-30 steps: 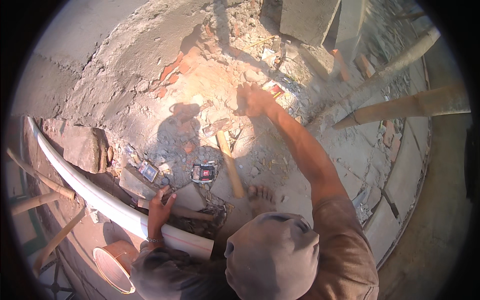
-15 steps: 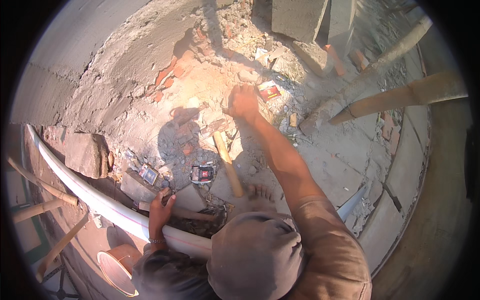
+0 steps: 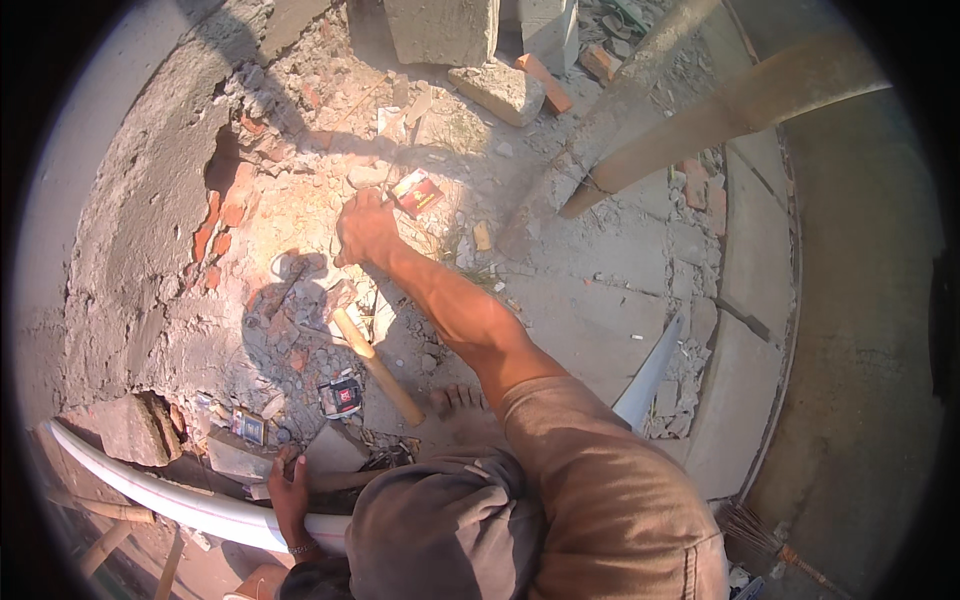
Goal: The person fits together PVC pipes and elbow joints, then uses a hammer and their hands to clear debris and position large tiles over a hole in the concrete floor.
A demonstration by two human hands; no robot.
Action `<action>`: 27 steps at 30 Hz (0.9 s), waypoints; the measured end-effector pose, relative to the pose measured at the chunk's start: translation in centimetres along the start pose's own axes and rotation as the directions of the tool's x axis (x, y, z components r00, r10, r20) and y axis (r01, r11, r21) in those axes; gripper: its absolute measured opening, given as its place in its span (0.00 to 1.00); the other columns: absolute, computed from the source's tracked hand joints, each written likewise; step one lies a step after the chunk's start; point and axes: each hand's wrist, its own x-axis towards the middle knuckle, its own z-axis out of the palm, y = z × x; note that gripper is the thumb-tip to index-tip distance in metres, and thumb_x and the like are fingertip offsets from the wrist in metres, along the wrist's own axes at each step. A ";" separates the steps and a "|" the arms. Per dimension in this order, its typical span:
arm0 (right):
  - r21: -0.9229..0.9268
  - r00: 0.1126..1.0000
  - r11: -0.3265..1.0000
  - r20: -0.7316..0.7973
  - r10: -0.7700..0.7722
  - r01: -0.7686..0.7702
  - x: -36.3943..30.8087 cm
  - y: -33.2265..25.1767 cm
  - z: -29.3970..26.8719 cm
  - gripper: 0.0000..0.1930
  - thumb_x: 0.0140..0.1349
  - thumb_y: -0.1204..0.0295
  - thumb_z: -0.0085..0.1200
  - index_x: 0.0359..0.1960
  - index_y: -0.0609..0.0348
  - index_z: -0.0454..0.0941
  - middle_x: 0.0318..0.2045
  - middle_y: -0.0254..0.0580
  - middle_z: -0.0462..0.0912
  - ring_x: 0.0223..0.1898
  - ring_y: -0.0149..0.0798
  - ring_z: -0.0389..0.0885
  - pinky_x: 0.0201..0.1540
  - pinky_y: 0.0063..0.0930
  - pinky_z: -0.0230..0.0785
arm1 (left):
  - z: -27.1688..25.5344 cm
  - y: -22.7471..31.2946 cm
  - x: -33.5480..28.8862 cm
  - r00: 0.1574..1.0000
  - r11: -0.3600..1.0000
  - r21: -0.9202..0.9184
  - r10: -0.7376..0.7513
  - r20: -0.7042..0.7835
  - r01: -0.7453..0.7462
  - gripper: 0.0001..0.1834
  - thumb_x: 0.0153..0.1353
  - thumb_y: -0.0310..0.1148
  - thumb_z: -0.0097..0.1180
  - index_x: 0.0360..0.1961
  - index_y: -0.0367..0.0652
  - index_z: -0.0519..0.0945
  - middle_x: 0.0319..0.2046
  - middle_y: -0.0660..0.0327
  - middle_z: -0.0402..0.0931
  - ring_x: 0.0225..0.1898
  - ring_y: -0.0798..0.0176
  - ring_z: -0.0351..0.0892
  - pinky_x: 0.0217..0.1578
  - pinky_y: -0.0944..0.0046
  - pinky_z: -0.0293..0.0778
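Observation:
My right hand (image 3: 365, 228) reaches down into the rubble at the foot of the broken wall, its fingers curled into the debris. Whatever they grip is hidden beneath it. Touching or very close to its far side is a crumpled red packet (image 3: 418, 193). A hammer with a wooden handle (image 3: 380, 370) lies nearer to me, its head dusty among the chunks. My left hand (image 3: 290, 492) is low on the left over a white pipe (image 3: 200, 511), fingers curled and thumb drawn in. Beside it lies another wooden handle (image 3: 335, 481), partly covered by my cap.
A dark packet (image 3: 341, 396) and a blue one (image 3: 249, 426) lie in the debris. Concrete blocks (image 3: 440, 30) and a loose brick (image 3: 545, 83) stand at the back. Thick poles (image 3: 730, 110) slant in from the right. A broom (image 3: 755, 528) lies at the lower right.
The whole view has swung, so the scene sits farther left and the bucket is almost out of sight. My right hand stays beside the red packet; the left stays by the pipe.

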 end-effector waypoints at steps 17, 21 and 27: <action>-0.002 0.994 1.000 0.111 -0.011 0.011 1.0 2.0 -1.7 0.48 0.37 0.45 0.79 0.57 0.67 0.79 0.59 0.55 0.74 0.63 0.56 0.69 0.59 0.46 0.72 | 2.1 -5.6 2.0 1.000 0.959 -0.284 0.001 -0.028 -0.009 0.24 0.71 0.30 0.56 0.63 0.25 0.73 0.51 0.43 0.82 0.51 0.56 0.83 0.55 0.59 0.75; 0.185 0.979 0.980 -0.200 -0.034 0.072 -5.3 3.0 0.9 0.47 0.45 0.47 0.74 0.61 0.69 0.72 0.59 0.60 0.71 0.61 0.61 0.68 0.63 0.52 0.64 | 1.0 -2.9 0.8 0.996 0.996 -0.081 -0.032 0.083 0.039 0.25 0.71 0.31 0.57 0.63 0.25 0.72 0.51 0.40 0.82 0.52 0.53 0.83 0.55 0.58 0.75; 0.034 0.852 0.944 -0.421 0.312 -0.329 -31.8 13.2 -0.1 0.38 0.62 0.57 0.61 0.66 0.71 0.63 0.64 0.72 0.60 0.64 0.70 0.59 0.67 0.62 0.52 | 0.7 1.0 -0.9 0.969 0.992 0.062 0.093 0.229 -0.109 0.26 0.68 0.33 0.60 0.63 0.28 0.73 0.51 0.37 0.80 0.53 0.47 0.83 0.56 0.56 0.75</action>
